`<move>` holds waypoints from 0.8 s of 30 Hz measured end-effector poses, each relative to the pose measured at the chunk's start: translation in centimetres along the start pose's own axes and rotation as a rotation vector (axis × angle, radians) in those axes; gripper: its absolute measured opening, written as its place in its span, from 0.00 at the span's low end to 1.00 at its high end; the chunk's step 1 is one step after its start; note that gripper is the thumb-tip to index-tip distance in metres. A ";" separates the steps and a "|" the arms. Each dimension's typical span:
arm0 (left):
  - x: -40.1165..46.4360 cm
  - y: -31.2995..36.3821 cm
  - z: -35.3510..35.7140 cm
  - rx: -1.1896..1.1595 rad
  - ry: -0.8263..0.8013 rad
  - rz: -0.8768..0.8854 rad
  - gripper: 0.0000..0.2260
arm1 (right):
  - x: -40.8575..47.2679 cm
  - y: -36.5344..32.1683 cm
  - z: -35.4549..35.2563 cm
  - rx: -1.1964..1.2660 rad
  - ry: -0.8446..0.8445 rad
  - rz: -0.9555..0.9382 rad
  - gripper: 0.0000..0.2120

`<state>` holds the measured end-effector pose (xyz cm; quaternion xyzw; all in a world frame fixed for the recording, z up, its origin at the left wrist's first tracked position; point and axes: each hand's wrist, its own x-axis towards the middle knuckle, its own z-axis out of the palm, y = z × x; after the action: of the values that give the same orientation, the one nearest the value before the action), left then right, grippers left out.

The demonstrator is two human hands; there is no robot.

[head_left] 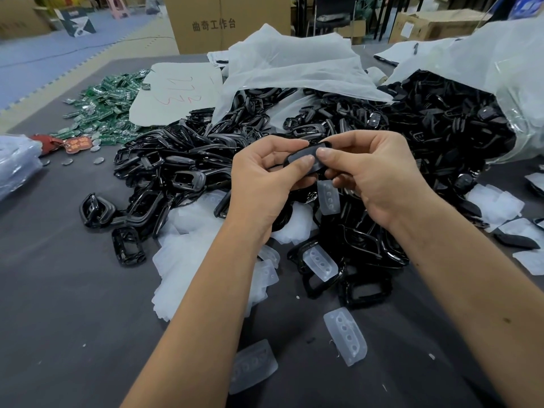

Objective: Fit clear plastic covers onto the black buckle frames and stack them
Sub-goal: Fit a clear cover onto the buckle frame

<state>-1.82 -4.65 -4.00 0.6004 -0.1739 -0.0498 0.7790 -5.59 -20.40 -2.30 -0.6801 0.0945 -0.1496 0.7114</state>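
Note:
Above the table's middle, my left hand (265, 178) and my right hand (379, 175) together grip one black buckle frame (303, 157), both thumbs pressing on its top face. A clear cover (329, 197) hangs just under my right hand's fingers; whether they hold it I cannot tell. A big heap of black frames (182, 160) spreads behind and under my hands. Loose clear covers (345, 335) lie on the dark table near my forearms, one resting in a frame (320, 264).
A clear bag (471, 119) of black parts lies open at the right, white bags (294, 69) at the back. Green circuit boards (109, 107) are piled at the far left. A pile of clear covers (188, 254) sits left of my left forearm. Cardboard boxes (215, 25) stand behind the table.

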 end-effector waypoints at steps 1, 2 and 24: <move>0.0 0.0 0.0 0.003 -0.003 0.000 0.08 | 0.0 0.1 0.0 -0.015 0.008 -0.016 0.04; 0.0 0.1 0.0 0.005 -0.003 0.001 0.08 | 0.0 0.1 0.0 -0.026 0.013 -0.028 0.04; 0.9 1.0 -1.1 -0.253 0.064 -0.285 0.06 | 0.3 -0.2 -2.0 -0.646 -0.322 -0.617 0.11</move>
<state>-0.79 -3.61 -3.07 0.5175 -0.0546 -0.1621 0.8384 -6.04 -22.32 -2.19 -0.8774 -0.1815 -0.2096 0.3914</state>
